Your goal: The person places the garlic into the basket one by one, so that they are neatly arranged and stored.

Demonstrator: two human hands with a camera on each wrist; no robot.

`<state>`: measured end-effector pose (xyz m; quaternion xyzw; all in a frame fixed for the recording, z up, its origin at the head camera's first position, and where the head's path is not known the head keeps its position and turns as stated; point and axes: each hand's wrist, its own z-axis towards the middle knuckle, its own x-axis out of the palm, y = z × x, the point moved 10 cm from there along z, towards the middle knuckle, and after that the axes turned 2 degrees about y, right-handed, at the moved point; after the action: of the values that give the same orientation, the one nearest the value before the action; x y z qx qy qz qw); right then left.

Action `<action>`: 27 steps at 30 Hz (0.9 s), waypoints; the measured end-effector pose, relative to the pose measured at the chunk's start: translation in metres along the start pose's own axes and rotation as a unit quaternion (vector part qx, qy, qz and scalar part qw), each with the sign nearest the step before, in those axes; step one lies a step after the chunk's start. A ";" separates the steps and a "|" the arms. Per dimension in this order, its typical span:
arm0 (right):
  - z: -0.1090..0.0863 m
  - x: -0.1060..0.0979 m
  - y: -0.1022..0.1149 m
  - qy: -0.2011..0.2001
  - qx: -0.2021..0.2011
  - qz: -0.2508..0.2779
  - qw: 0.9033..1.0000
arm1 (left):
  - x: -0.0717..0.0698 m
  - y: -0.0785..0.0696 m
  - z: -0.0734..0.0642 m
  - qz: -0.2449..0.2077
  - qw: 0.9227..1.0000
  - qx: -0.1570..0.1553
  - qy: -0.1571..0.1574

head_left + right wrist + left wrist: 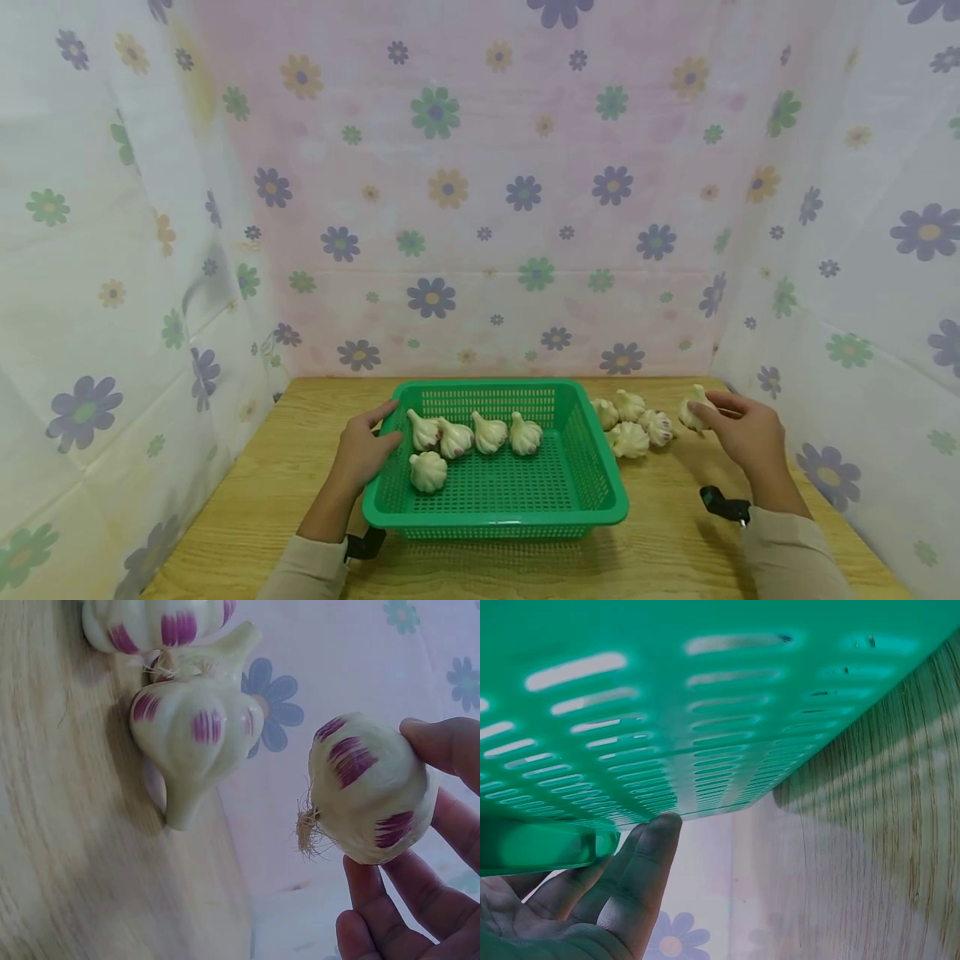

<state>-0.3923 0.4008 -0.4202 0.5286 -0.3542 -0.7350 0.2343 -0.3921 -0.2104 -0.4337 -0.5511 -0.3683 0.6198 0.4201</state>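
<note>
A garlic bulb (375,787) with purple streaks and dry roots is pinched between the thumb and fingers of my right hand (746,429), above the table on the right. My left hand (363,450) grips the left rim of a green plastic basket (495,518). Its thumb lies over the rim, and its fingers (641,881) reach along the slotted outer wall in the left wrist view. Inside the basket, several bulbs sit toward the left and back, among them a front one (428,472) and a rightmost one (525,435).
Just right of the basket, several more garlic bulbs (628,440) lie clustered on the wooden table (667,517). Flowered cloth (487,208) hangs behind the table and on both sides. Dark wrist mounts (724,504) stick out near both sleeves.
</note>
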 end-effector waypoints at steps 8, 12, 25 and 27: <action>0.002 -0.003 0.019 -0.004 -0.023 -0.007 1.000 | -0.002 0.000 -0.001 0.008 1.000 0.000 -0.004; 0.002 -0.003 0.028 0.002 -0.026 -0.006 1.000 | -0.002 -0.001 -0.001 0.007 1.000 0.007 -0.002; 0.006 0.000 0.082 0.019 -0.073 -0.020 0.997 | 0.000 -0.001 0.000 0.002 1.000 0.008 0.002; 0.007 0.000 0.093 0.015 -0.091 -0.029 0.995 | 0.000 -0.001 0.000 0.002 1.000 0.007 0.001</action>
<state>-0.4017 0.3431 -0.3477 0.5265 -0.2667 -0.7625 0.2650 -0.3918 -0.2101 -0.4324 -0.5495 -0.3624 0.6225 0.4234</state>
